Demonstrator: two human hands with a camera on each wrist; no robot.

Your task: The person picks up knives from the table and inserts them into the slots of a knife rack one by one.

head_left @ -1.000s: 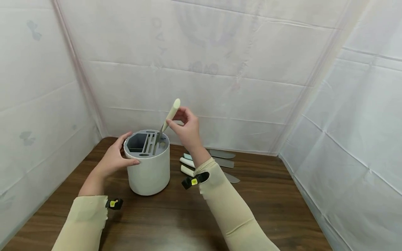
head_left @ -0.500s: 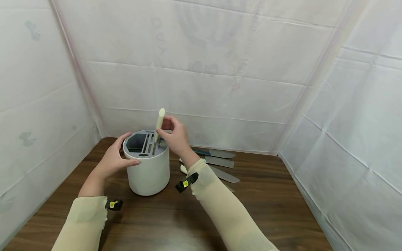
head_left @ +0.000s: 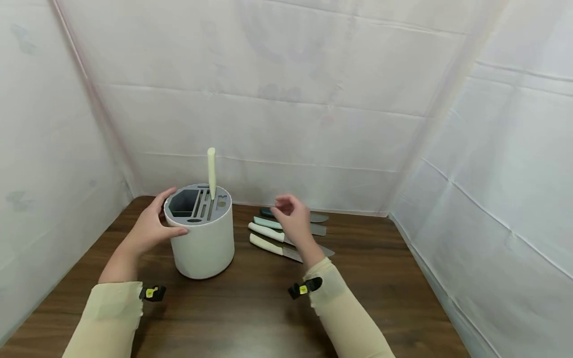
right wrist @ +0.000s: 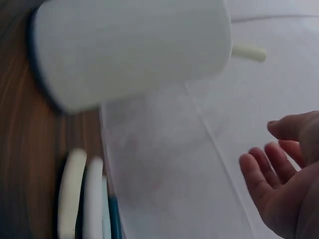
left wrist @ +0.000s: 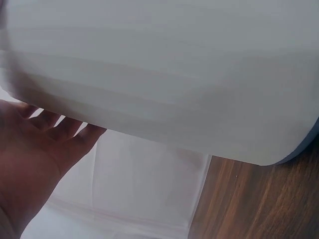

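Resting against left wall of white cylindrical plastic knife block (head_left: 203, 248), left hand (head_left: 149, 229) lies with fingers straight, thumb along front. Cream-handled knife (head_left: 211, 171) stands upright in slot of block's grey top. Right of block, right hand (head_left: 293, 221) hovers relaxed, holding nothing, above four knives (head_left: 268, 233) lying on dark wooden table (head_left: 380, 278).

Knife (head_left: 211, 171) upright in block (head_left: 201, 243); right hand (head_left: 291, 219) off it
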